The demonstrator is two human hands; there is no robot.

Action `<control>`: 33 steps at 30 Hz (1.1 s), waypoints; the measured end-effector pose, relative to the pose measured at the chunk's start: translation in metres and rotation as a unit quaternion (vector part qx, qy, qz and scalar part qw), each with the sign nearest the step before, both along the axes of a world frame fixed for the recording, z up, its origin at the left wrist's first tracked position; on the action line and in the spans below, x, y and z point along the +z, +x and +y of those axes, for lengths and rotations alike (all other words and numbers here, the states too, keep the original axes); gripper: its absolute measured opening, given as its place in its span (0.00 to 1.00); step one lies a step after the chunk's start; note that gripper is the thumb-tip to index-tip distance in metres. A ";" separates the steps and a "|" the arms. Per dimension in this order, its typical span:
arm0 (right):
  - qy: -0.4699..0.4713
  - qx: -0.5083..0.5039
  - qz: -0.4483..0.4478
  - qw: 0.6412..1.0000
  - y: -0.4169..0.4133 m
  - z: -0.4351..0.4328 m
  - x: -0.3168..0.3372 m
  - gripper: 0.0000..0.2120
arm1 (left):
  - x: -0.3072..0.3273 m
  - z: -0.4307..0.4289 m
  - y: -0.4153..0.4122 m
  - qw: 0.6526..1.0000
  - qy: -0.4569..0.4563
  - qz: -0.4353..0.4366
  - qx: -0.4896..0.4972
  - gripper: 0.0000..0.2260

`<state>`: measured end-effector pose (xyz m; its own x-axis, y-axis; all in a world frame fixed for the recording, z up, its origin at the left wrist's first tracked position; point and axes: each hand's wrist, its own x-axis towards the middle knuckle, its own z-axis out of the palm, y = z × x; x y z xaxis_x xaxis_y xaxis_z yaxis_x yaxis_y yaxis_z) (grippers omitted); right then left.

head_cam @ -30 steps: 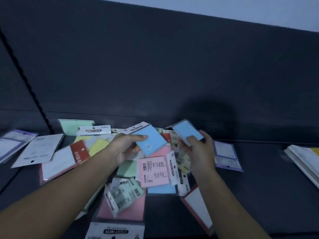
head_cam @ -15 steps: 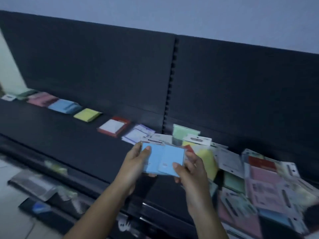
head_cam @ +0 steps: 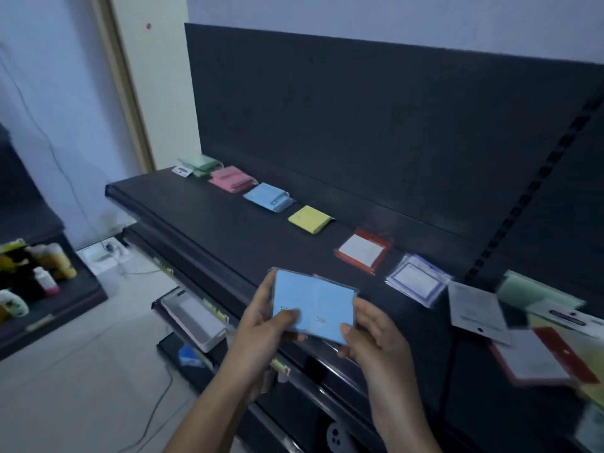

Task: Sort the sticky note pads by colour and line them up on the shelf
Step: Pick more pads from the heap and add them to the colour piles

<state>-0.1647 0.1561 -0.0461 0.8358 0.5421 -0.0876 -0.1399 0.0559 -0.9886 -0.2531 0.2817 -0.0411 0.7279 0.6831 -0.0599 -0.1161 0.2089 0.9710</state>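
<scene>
Left hand (head_cam: 263, 325) and right hand (head_cam: 372, 338) hold blue pads (head_cam: 310, 299), print unreadable.

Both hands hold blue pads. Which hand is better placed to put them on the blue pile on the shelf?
Probably the left hand. It grips the blue pads at their left edge, and the blue pile lies further left; the right hand would need to cross over.

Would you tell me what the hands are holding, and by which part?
Blue sticky note pads: left hand grips their left edge, right hand their lower right corner.
</scene>
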 end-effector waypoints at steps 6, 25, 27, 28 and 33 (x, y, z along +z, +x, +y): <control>0.018 0.011 0.003 1.000 0.015 0.060 -0.001 0.18 | -0.010 0.067 0.014 1.000 0.019 -0.006 0.016 0.28; 0.034 -0.019 0.034 0.999 0.131 0.299 0.003 0.20 | -0.010 0.302 0.155 0.995 0.095 0.031 0.012 0.28; 0.014 -0.026 0.020 0.999 0.138 0.310 0.000 0.21 | -0.011 0.314 0.167 0.995 0.093 0.029 0.007 0.27; 0.003 -0.031 0.009 0.999 0.142 0.316 -0.001 0.22 | -0.012 0.320 0.173 0.995 0.094 0.026 0.007 0.26; -0.020 -0.066 -0.013 0.997 0.157 0.341 -0.007 0.22 | -0.020 0.348 0.201 0.991 0.129 0.022 -0.038 0.23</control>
